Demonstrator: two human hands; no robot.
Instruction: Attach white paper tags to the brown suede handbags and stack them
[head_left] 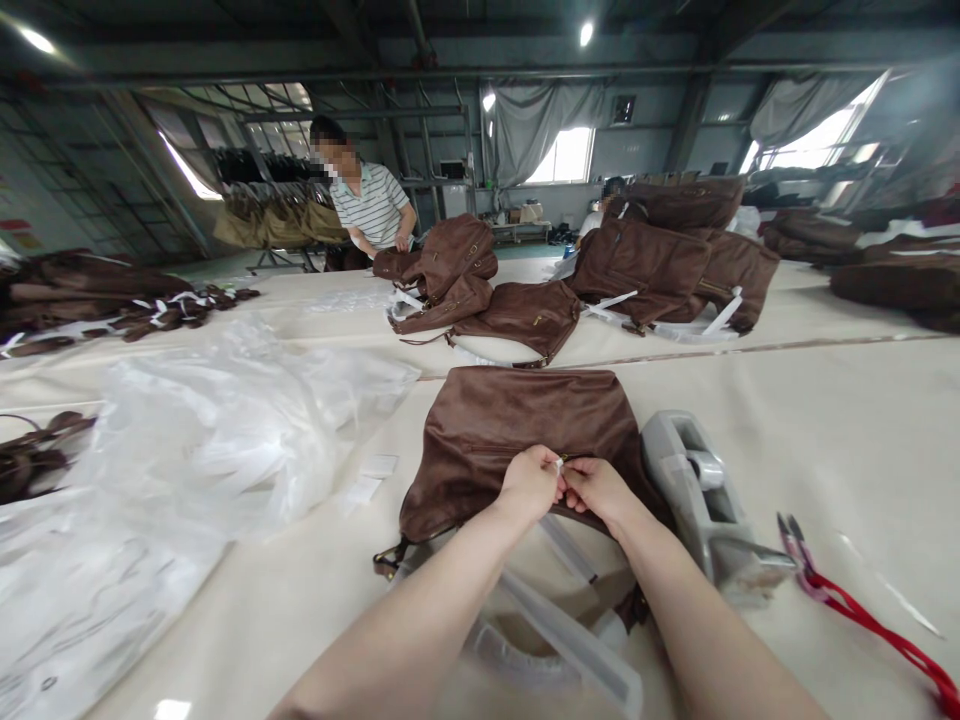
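A brown leather handbag lies flat on the table before me, its strap end toward me and partly wrapped in clear plastic. Over the zip on its front, my left hand and my right hand meet with fingertips pinched together. A small white piece shows between the fingers, next to the zip's end; its exact kind is too small to make out. Both hands are closed, and my fingers hide most of the zip pull.
A grey tape dispenser stands right of the bag, with red-handled pliers beyond it. Clear plastic bags spread across the left. More brown bags are piled farther back, where a person in a striped shirt handles one.
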